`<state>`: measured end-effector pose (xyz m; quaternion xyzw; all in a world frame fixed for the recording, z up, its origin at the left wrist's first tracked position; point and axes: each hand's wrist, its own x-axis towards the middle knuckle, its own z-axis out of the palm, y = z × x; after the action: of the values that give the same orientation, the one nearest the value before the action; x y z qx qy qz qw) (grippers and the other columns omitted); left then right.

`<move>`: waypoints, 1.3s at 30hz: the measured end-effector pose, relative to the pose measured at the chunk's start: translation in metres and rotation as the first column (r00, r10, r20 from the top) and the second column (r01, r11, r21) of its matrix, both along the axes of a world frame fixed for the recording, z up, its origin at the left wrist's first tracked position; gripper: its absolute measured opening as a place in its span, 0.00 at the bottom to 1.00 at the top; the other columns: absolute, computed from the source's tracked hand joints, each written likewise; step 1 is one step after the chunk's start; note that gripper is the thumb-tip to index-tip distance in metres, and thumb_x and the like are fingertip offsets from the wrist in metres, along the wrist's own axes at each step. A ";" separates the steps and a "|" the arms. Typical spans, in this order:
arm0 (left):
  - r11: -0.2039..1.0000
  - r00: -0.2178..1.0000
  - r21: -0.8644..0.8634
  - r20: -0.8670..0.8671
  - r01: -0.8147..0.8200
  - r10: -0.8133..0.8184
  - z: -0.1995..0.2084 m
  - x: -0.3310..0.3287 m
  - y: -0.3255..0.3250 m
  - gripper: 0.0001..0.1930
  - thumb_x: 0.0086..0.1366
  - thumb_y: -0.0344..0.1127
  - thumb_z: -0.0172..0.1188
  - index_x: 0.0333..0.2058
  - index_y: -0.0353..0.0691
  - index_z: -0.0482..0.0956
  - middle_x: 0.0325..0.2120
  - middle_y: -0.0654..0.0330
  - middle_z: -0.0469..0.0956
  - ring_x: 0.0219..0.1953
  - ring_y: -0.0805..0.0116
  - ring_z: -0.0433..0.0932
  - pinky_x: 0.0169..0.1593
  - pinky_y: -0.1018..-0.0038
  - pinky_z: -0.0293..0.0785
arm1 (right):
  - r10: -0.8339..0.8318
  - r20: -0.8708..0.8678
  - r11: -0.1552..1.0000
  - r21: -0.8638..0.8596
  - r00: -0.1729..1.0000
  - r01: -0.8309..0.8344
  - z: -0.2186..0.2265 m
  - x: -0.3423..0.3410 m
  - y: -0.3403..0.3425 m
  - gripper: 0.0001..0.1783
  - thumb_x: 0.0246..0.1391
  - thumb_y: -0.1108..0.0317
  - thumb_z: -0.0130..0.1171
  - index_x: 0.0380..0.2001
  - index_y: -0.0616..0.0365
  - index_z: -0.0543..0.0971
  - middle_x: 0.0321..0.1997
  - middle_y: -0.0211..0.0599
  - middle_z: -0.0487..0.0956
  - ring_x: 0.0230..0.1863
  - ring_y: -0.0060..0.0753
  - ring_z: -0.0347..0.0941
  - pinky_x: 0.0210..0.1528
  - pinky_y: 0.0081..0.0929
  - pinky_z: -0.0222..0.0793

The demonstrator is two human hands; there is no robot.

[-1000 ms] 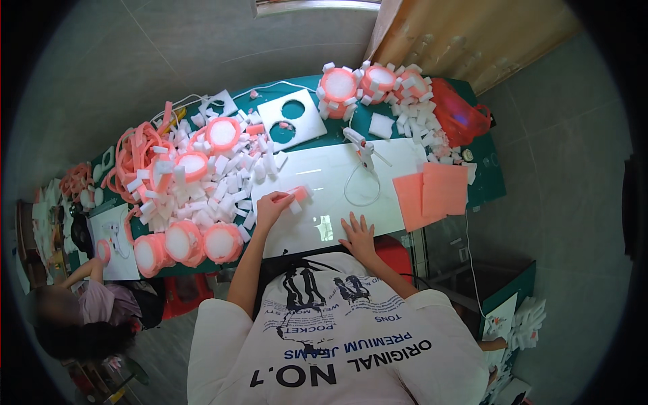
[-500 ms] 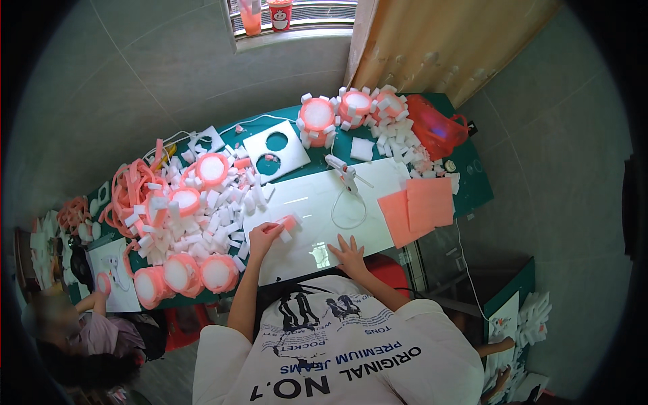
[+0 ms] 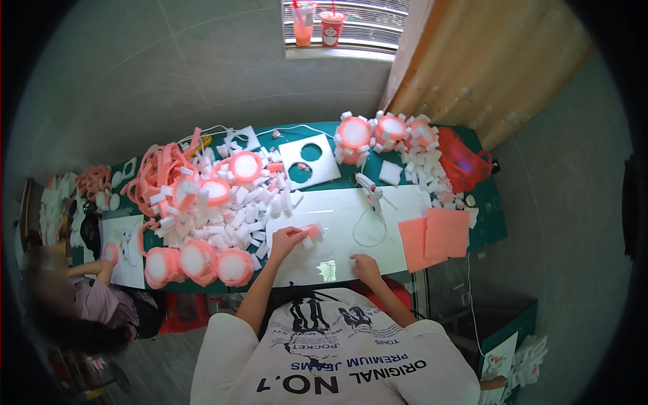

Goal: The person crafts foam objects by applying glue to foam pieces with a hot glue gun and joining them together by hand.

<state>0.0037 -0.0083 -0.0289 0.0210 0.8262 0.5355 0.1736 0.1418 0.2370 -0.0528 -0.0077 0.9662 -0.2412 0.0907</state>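
Black lettering [image 3: 297, 385] marks the shirt [image 3: 351, 351]; left hand [image 3: 287, 242] pinches pink foam [image 3: 312, 230].

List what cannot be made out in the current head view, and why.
All in the head view:
Pink foam piece: gripped end, covered by the left hand.
Right hand: palm, hidden beneath it.
Red plastic bag: contents, obscured by its plastic.
Another person's hand, lower right: fingers, too small.

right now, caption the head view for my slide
Left hand holds a pink-and-white foam piece over the white board, right hand curled nearby.
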 end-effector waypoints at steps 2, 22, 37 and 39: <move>1.000 1.000 0.003 0.001 0.013 -0.013 0.003 0.001 0.000 0.17 0.44 0.47 0.63 0.26 0.39 0.79 0.19 0.60 0.77 0.22 0.75 0.74 0.30 0.81 0.68 | -0.192 -0.118 0.966 -0.200 0.974 0.166 -0.009 -0.008 0.002 0.14 0.31 0.81 0.48 0.26 0.58 0.76 0.23 0.43 0.74 0.25 0.38 0.71 0.28 0.26 0.66; 1.000 1.000 -0.014 0.001 -0.008 0.008 0.003 0.005 -0.003 0.18 0.42 0.48 0.63 0.26 0.39 0.79 0.20 0.59 0.77 0.23 0.73 0.74 0.30 0.80 0.69 | 0.045 -0.085 0.861 -0.501 0.995 -0.081 0.002 -0.004 -0.046 0.12 0.31 0.80 0.48 0.24 0.60 0.75 0.13 0.40 0.70 0.15 0.33 0.66 0.21 0.26 0.62; 1.000 1.000 -0.012 -0.004 0.004 -0.004 0.002 0.008 -0.001 0.18 0.42 0.48 0.62 0.26 0.39 0.79 0.20 0.58 0.77 0.24 0.72 0.75 0.31 0.80 0.70 | 0.101 -0.035 0.947 -0.304 0.994 -0.107 -0.012 0.013 -0.041 0.32 0.32 0.69 0.62 0.47 0.47 0.67 0.13 0.38 0.71 0.16 0.37 0.69 0.22 0.29 0.64; 1.000 1.000 -0.020 -0.018 -0.002 0.001 0.002 0.007 -0.001 0.19 0.42 0.49 0.62 0.26 0.39 0.79 0.20 0.58 0.77 0.24 0.72 0.75 0.31 0.80 0.70 | 0.091 -0.007 0.943 -0.321 0.996 -0.089 -0.013 0.012 -0.040 0.32 0.32 0.69 0.62 0.47 0.47 0.67 0.12 0.38 0.71 0.15 0.37 0.68 0.22 0.29 0.63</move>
<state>0.0110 -0.0091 -0.0274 0.0235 0.8331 0.5271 0.1657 0.1536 0.1968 -0.0655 -0.0656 0.9123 -0.3909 0.1030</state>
